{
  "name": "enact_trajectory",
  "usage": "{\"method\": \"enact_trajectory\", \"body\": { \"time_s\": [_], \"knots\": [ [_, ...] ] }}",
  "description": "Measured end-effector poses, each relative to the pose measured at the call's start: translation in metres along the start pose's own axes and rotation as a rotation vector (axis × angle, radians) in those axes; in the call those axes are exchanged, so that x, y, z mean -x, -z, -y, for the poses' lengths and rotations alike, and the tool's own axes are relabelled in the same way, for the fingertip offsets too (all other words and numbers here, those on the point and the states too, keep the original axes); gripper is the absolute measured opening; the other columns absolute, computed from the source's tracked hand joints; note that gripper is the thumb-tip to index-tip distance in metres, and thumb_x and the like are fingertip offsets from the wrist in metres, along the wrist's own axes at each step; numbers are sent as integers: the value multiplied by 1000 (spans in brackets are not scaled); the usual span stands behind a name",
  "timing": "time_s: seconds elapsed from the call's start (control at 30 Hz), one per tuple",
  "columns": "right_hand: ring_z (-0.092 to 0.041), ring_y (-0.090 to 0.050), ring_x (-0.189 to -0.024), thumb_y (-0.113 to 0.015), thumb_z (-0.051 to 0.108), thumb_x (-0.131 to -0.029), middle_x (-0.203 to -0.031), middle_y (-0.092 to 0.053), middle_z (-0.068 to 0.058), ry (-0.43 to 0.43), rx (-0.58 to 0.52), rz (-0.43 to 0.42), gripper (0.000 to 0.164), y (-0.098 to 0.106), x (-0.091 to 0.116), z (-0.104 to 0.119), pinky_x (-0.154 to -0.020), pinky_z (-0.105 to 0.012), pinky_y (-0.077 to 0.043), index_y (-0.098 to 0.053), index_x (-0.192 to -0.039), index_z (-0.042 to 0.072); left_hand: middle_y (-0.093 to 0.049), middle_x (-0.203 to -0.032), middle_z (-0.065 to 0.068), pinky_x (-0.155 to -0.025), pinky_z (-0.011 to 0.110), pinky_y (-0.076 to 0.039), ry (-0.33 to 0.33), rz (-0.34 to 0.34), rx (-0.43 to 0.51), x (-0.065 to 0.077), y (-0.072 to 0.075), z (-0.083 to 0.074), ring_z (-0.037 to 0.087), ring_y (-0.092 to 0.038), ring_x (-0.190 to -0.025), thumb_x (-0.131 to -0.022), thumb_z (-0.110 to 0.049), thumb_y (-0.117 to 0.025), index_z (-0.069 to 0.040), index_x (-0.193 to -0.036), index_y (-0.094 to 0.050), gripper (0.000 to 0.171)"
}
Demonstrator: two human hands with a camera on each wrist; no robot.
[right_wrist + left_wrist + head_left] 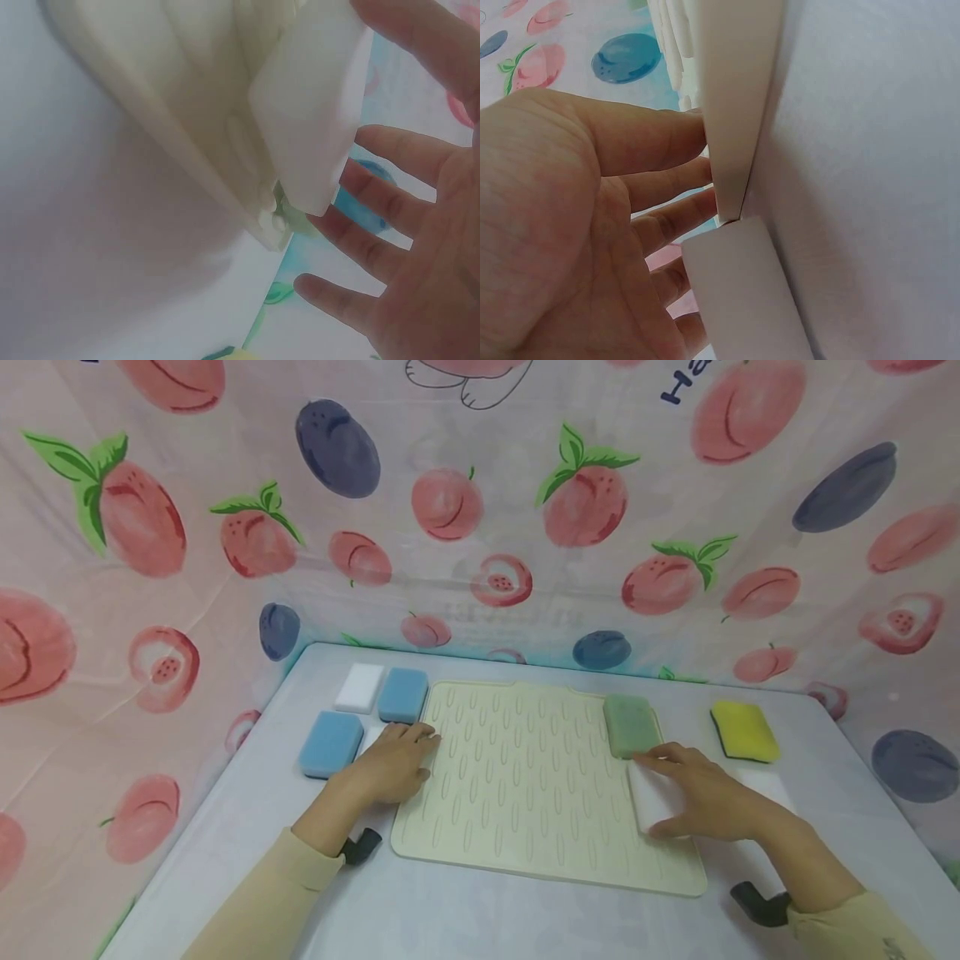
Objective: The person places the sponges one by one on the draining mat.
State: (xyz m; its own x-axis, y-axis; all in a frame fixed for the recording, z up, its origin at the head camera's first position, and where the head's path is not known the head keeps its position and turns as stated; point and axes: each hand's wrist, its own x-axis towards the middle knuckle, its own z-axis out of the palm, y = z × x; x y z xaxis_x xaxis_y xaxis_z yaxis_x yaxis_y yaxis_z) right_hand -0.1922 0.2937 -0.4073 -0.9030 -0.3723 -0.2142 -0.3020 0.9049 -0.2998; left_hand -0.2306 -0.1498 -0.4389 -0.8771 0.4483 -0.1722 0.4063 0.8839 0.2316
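A cream ribbed mat [525,777] lies on the white table. My left hand [393,762] is at its left edge, fingertips right at the rim, beside a white sponge [742,277] partly hidden by the hand. On the mat's right side my right hand [697,793] spreads over a white sponge [654,797]. Its thumb and straight fingertips rest along the sponge's edge, as the right wrist view also shows. Just beyond that sponge, a green sponge [632,727] lies on the mat's far right corner.
Left of the mat lie two blue sponges [332,744] and another white block [360,687]. A yellow sponge [745,731] is to the right, with a white piece [765,787] partly behind my right wrist. A fruit-print cloth [480,527] hangs behind the table.
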Motion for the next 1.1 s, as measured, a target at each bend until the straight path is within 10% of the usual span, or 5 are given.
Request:
{"method": "enact_trajectory", "body": {
  "time_s": [1.1],
  "knots": [
    [-41,-47,-131,-96,48,-66,-148,-50,-17,42,-20,-16,105,-9,-6,10,-106,-67,-45,-51,-154,11,-40,-162,13,-128,53,-25,-11,-10,-10,0,-1,0,38,-35,-149,-104,-22,-61,-3,-155,-45,57]
  ]
}}
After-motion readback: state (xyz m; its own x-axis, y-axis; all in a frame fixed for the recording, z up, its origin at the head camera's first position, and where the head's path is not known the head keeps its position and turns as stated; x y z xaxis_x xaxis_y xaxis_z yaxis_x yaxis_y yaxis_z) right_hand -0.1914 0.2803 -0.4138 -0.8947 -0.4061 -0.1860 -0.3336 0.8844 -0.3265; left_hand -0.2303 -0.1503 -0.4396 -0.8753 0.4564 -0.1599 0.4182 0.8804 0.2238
